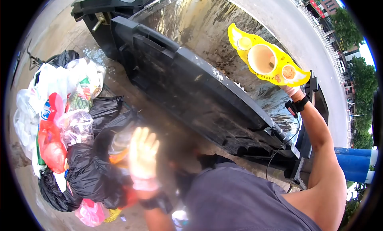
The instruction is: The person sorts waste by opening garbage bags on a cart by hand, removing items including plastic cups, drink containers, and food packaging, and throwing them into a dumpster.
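Note:
My right hand is raised over a large waste bin and holds a yellow cup carrier from behind and below. The fingers are mostly hidden by it. A white cup sits in the carrier's middle, with a smaller round shape on either side. My left hand, blurred by motion, is open with its fingers stretched out beside a heap of filled bags. Nothing shows in its palm. Dark bands circle both wrists.
Black bags, a red bag and clear bags are piled on the left. The bin's dark lid or front panel slants across the middle. A thin cable hangs by my right arm. A blue cylinder stands at right.

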Tool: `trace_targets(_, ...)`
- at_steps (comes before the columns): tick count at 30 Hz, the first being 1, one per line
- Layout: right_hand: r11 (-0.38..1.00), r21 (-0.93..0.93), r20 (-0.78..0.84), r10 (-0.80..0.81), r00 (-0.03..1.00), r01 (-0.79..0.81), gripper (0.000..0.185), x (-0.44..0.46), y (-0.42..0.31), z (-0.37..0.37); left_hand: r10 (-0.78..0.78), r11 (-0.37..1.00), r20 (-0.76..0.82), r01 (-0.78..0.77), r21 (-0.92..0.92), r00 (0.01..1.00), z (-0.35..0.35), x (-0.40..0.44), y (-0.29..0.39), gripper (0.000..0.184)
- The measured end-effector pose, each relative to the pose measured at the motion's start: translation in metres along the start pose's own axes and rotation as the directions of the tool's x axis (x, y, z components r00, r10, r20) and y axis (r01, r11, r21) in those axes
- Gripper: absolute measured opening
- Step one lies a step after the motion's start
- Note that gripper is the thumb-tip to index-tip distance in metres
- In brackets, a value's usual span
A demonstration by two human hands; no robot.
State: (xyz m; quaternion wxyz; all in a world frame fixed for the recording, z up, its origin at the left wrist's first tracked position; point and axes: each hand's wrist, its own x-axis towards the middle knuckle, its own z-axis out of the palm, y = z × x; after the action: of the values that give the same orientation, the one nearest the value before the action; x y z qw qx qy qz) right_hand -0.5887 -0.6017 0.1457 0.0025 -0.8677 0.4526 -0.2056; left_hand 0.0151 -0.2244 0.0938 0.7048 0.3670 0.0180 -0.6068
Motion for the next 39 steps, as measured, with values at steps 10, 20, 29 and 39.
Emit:
trace_targets(10,-0.170,0.919,0.385,0.203,0.900,-0.355,0.065,0.063,-0.256,-0.008,0.421,0.181,0.617,-0.728,0.662,0.665,0.102,-0.042,0.021,0.034)
trace_targets(20,-0.339,0.682,0.602,-0.244,0.760,-0.649,0.077,0.077,-0.423,0.032,0.403,-0.368,0.862,-0.809,0.459,0.306,0.102,-0.072,0.029,0.042)
trace_targets(29,0.061,0.918,0.370,-0.483,0.794,-0.391,0.110,0.043,-0.468,0.090,0.456,-0.441,0.734,-0.588,0.678,0.504,0.053,-0.093,0.034,0.039)
trace_targets(39,0.392,0.831,0.268,-0.904,0.333,0.394,0.075,0.023,-0.567,0.129,0.636,-0.318,0.363,-0.197,0.927,0.681,-0.040,-0.235,0.018,0.022)
